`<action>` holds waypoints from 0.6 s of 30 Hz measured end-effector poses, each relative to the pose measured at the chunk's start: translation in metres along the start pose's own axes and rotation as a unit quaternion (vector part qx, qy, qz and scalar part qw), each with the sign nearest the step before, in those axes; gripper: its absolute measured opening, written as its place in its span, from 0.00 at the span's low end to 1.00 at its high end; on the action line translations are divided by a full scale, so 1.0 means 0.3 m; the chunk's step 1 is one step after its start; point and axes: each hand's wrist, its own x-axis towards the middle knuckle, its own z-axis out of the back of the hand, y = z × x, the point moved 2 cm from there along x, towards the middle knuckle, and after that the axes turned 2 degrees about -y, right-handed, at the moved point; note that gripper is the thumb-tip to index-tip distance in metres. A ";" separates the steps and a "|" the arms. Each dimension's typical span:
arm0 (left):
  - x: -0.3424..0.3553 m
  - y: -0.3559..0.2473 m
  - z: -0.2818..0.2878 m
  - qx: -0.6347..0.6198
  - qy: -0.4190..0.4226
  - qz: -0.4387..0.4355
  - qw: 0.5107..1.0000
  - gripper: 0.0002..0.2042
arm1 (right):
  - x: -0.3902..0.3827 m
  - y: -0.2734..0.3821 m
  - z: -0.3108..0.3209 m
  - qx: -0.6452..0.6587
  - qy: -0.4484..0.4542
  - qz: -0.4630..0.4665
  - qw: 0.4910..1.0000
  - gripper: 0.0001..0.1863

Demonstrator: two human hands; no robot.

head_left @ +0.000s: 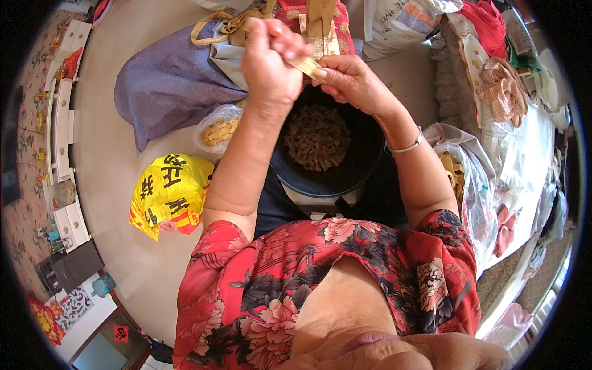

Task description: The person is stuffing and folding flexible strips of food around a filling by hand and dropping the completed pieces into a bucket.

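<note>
A flat, pale yellow strip stretches between my two hands above a black basin. My left hand is closed round the strip's left end, its fingers curled and partly blurred. At the other end, my right hand pinches the strip between thumb and fingers. What the strip is made of, I cannot make out. Inside the basin lies a heap of small brown pieces. Just past my hands stands a brown and cream upright piece against red patterned cloth.
To the left are a grey-blue cloth, a clear bag of yellowish pieces and a yellow plastic bag. On the right, a clear plastic bag holds yellow strips. A white woven sack stands at the back.
</note>
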 end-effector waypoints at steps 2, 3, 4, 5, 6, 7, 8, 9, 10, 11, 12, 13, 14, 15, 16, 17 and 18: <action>0.020 -0.064 0.022 0.062 0.002 -0.050 0.997 0.19 | -0.010 0.023 -0.004 -0.105 -0.006 0.040 0.994 0.12; 0.021 -0.080 0.023 0.105 0.003 -0.083 0.991 0.20 | -0.019 0.031 -0.007 -0.016 -0.002 0.006 1.000 0.12; 0.013 -0.086 0.017 0.192 0.002 -0.165 0.967 0.20 | -0.030 0.038 -0.011 0.074 0.001 -0.028 0.997 0.12; 0.001 -0.081 0.003 0.276 0.003 -0.244 0.930 0.21 | -0.037 0.041 -0.012 0.163 0.003 -0.060 0.985 0.12; -0.008 -0.081 -0.008 0.355 0.005 -0.320 0.878 0.21 | -0.037 0.030 -0.014 0.278 0.037 -0.042 0.959 0.10; -0.015 -0.080 0.001 0.473 0.076 -0.403 0.780 0.23 | -0.039 0.037 -0.027 0.278 0.028 -0.017 0.960 0.09; -0.020 -0.055 -0.002 0.504 0.133 -0.417 0.745 0.22 | -0.046 0.044 -0.050 0.276 0.018 0.005 0.961 0.09; -0.027 -0.024 -0.014 0.532 0.190 -0.428 0.705 0.22 | -0.049 0.049 -0.061 0.274 0.008 0.028 0.961 0.08; -0.041 -0.002 -0.024 0.560 0.210 -0.411 0.688 0.21 | -0.044 0.033 -0.049 0.097 -0.062 0.078 0.990 0.07; -0.069 0.019 -0.034 0.590 0.226 -0.392 0.669 0.21 | -0.033 0.008 -0.024 -0.209 -0.166 0.250 0.931 0.06; -0.094 0.049 -0.036 0.601 0.201 -0.360 0.684 0.19 | -0.040 0.012 -0.032 -0.244 -0.212 0.255 0.911 0.06; -0.111 0.065 -0.034 0.600 0.192 -0.313 0.711 0.17 | -0.048 0.017 -0.041 -0.278 -0.257 0.260 0.888 0.07; -0.109 0.069 -0.028 0.594 0.185 -0.283 0.730 0.15 | -0.048 0.002 -0.033 -0.290 -0.262 0.243 0.888 0.07; -0.104 0.073 -0.022 0.587 0.178 -0.252 0.748 0.13 | -0.046 -0.012 -0.023 -0.301 -0.266 0.227 0.887 0.07; -0.093 0.067 -0.010 0.585 0.177 -0.238 0.755 0.14 | -0.038 -0.011 -0.024 -0.224 -0.272 0.221 0.910 0.08; -0.081 0.055 -0.001 0.582 0.176 -0.227 0.761 0.15 | -0.032 -0.016 -0.002 -0.140 -0.234 0.142 0.952 0.10; -0.074 0.044 0.005 0.591 0.142 -0.179 0.773 0.15 | -0.037 -0.003 -0.010 -0.029 -0.199 0.128 0.971 0.10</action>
